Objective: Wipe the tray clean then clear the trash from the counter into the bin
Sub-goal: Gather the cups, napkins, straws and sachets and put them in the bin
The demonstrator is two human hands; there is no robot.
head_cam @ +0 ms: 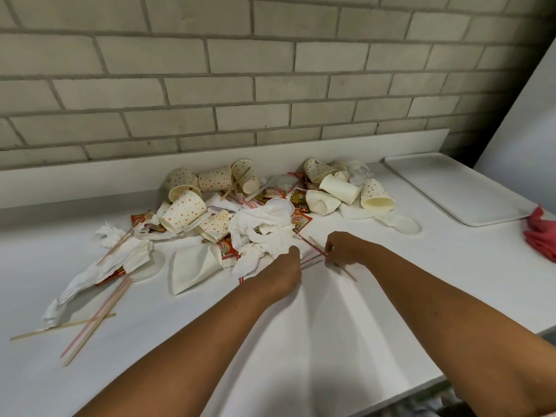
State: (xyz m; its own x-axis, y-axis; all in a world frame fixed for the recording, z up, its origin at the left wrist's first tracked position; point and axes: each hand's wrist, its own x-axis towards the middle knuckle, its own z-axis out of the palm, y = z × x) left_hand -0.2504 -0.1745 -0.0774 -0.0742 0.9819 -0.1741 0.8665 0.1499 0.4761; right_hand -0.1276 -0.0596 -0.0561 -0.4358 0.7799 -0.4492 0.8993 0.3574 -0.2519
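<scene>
The left hand (285,267) and right hand (343,251) both pinch the thin red-striped plastic straws (313,256) between them, bunching them for the bin. Spotty paper cups (183,212) lie just past both hands. The flat white plastic tray (451,188) sits far right.

Both forearms reach forward; left hand (285,270) and right hand (343,249) close together, fingers curled, pinching straws (313,259).

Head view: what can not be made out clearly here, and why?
1. Bin: nowhere in the head view, outside the frame.
2. Pink cloth: cut off by the right edge.
3. Left hand: its own back hides the fingers, so its hold on the straws is unclear; the right hand pinches them.
4. Brown sachet: print too small.
</scene>
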